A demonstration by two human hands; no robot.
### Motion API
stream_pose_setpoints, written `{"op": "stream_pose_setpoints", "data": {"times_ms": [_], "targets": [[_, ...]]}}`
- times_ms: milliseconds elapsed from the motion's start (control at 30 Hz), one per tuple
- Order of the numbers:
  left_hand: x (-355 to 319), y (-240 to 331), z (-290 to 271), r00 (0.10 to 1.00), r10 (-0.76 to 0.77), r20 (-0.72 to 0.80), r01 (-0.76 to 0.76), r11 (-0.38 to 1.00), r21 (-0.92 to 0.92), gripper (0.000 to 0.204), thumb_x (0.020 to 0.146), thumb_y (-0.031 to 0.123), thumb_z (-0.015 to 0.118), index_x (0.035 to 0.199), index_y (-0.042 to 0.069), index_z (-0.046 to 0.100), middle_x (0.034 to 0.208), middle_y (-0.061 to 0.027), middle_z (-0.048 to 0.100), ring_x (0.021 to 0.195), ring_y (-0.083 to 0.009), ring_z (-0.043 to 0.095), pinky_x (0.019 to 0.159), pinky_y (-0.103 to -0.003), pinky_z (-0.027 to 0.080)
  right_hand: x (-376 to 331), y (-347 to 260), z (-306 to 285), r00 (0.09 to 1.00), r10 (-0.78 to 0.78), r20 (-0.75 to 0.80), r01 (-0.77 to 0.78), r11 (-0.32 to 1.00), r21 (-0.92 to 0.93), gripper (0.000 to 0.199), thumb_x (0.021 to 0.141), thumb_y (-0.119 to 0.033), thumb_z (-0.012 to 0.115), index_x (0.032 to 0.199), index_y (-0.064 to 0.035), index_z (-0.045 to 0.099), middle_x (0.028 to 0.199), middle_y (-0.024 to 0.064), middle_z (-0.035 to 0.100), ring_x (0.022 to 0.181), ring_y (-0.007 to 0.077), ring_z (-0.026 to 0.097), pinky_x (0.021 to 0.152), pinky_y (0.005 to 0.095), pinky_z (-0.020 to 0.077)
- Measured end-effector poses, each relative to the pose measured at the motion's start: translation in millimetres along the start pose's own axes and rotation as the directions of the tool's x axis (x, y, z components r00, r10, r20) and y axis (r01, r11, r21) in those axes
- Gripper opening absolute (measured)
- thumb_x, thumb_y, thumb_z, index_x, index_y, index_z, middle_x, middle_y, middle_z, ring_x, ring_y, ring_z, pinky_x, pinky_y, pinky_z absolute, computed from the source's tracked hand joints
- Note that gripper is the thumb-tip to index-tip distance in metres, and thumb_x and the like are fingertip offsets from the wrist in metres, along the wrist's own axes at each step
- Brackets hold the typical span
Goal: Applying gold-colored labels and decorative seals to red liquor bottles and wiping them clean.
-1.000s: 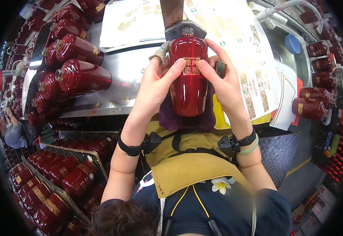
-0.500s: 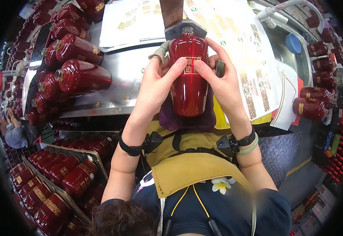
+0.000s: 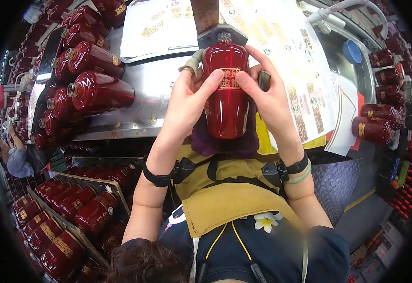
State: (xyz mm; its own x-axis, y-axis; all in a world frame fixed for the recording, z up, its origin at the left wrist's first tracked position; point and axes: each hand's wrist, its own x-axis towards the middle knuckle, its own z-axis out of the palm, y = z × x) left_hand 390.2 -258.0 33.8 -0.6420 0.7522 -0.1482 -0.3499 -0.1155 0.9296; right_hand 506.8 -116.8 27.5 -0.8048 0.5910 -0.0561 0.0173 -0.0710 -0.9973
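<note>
Head view — red bottle lies lengthwise, neck pointing away, between both hands.

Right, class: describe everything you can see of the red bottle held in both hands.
The red bottle is glossy, deep red and looks like glass, with a rounded body narrowing to a short open neck that points away from the person. A small gold label sits on its upper front. It lies on a purple cloth at the metal bench's edge. The left hand and right hand grip its sides, both thumbs pressing beside the label.
</note>
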Motion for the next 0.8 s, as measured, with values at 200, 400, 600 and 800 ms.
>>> {"op": "stream_pose_setpoints", "data": {"times_ms": [200, 400, 600, 800], "targets": [[-9, 3, 1, 0.996, 0.082, 0.035, -0.083, 0.996, 0.021, 0.079, 0.101, 0.014, 0.069, 0.160, -0.009, 0.020, 0.153, -0.0195, 0.047, 0.138, -0.0226, 0.051, 0.116, -0.036, 0.042, -19, -24, -18, 0.998, -0.058, -0.033, 0.055, 0.996, -0.071, 0.042, 0.103, -0.015, 0.063, 0.141, -0.0004, 0.051, 0.103, 0.0018, 0.058, 0.094, 0.0083, 0.054, 0.087, 0.0230, 0.0432], [-11, -1, -1, 0.997, 0.069, 0.025, -0.071, 0.996, 0.049, 0.080, 0.101, 0.013, 0.069, 0.160, -0.008, 0.020, 0.152, -0.0189, 0.047, 0.137, -0.0226, 0.051, 0.116, -0.036, 0.041, -48, -30, -1, 0.988, -0.150, 0.028, 0.152, 0.953, -0.261, 0.016, 0.094, -0.002, 0.070, 0.110, 0.0004, 0.068, 0.099, 0.0092, 0.070, 0.084, 0.0143, 0.066, 0.076, 0.0287, 0.0531], [-11, -1, 0, 0.996, 0.077, 0.036, -0.079, 0.996, 0.047, 0.078, 0.101, 0.013, 0.069, 0.159, -0.008, 0.022, 0.150, -0.0179, 0.049, 0.136, -0.0223, 0.052, 0.115, -0.036, 0.042, -47, -22, 3, 0.991, -0.137, -0.012, 0.132, 0.974, -0.185, 0.018, 0.093, -0.001, 0.071, 0.111, 0.0016, 0.068, 0.100, 0.0109, 0.071, 0.089, 0.0170, 0.068, 0.080, 0.0298, 0.0536], [-11, -2, -1, 0.996, 0.082, 0.044, -0.084, 0.995, 0.051, 0.078, 0.101, 0.012, 0.069, 0.159, -0.008, 0.022, 0.152, -0.0184, 0.048, 0.137, -0.0225, 0.051, 0.115, -0.036, 0.042, -48, -25, 4, 0.991, -0.135, -0.016, 0.128, 0.962, -0.239, 0.019, 0.091, 0.000, 0.072, 0.110, 0.0019, 0.067, 0.101, 0.0114, 0.071, 0.090, 0.0181, 0.069, 0.080, 0.0309, 0.0547]]}}
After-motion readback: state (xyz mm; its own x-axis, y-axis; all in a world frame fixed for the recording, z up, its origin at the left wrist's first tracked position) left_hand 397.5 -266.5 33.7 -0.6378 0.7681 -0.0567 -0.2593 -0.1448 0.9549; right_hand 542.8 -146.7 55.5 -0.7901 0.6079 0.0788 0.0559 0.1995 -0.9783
